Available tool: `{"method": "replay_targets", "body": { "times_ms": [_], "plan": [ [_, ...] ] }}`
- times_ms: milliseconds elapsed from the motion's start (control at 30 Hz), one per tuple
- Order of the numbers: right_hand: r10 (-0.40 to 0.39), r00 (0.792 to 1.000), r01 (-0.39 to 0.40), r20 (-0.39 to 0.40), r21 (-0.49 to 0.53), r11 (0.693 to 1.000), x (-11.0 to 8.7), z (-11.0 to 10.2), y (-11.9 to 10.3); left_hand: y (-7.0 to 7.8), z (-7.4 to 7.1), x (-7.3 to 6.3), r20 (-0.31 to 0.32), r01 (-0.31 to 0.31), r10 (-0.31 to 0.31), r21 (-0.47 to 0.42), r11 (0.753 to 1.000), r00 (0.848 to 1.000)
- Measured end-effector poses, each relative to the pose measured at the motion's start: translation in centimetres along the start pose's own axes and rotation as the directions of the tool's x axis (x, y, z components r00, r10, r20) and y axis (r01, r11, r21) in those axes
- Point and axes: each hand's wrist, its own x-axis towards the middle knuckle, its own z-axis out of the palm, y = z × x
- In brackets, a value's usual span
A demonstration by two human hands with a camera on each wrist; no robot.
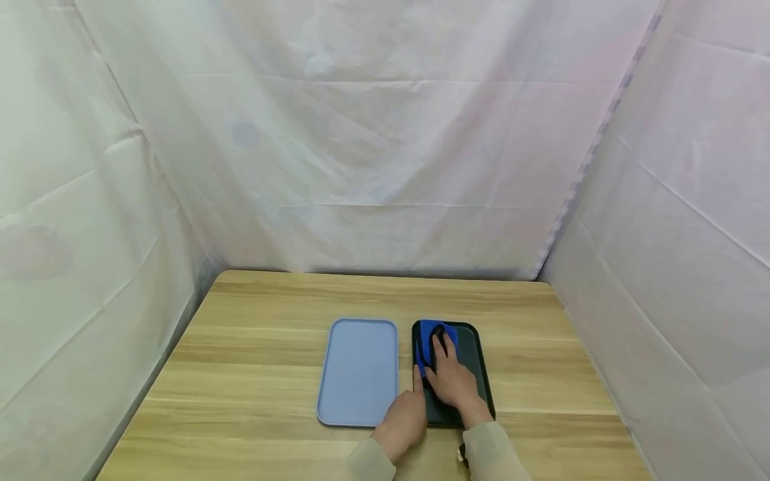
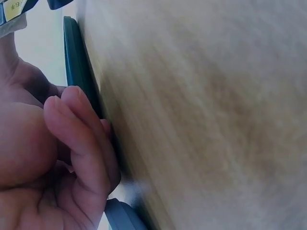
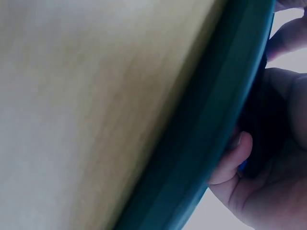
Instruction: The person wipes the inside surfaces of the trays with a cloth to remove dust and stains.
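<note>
A blue cloth piece with black edging [image 1: 428, 329] lies flat on the left side of the dark green tray [image 1: 475, 361]. My right hand [image 1: 452, 382] presses on it from above, its fingers spread over the black edging. With its index finger straight, my left hand [image 1: 404, 418] touches the cloth's lower left edge; its other fingers curl toward the palm, as the left wrist view shows. In the right wrist view the tray's rim [image 3: 192, 134] hides most of the cloth, leaving a small blue bit beside a fingertip.
A light blue tray [image 1: 358, 371] stands close to the left of the dark green one. Both trays are on a wood-grain table [image 1: 240, 374]. Pale fabric sheets [image 1: 385, 147] hang behind the table and along both sides.
</note>
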Motion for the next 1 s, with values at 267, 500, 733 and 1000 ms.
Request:
{"method": "replay_targets", "body": {
  "times_ms": [267, 500, 733, 1000],
  "plan": [
    [0.023, 1.0, -0.023, 0.0, 0.022, 1.0, -0.8, 0.1, -0.2, -0.1, 0.1, 0.0, -0.007, -0.024, 0.024, 0.003, 1.0, 1.0],
    [0.011, 1.0, -0.011, -0.018, 0.015, 1.0, -1.6, 0.3, -0.5, 0.0, 0.0, -0.1, 0.0, -0.008, 0.008, -0.011, 1.0, 1.0],
    [0.011, 1.0, -0.011, -0.011, 0.003, 1.0, -2.0, 0.3, -0.5, 0.0, -0.1, -0.1, -0.003, -0.018, 0.018, -0.002, 1.0, 1.0],
    [0.012, 1.0, -0.012, 0.027, 0.024, 1.0, -2.3, -0.1, -0.5, 0.0, -0.2, -0.1, -0.009, -0.027, 0.027, -0.014, 1.0, 1.0]
  ]
}}
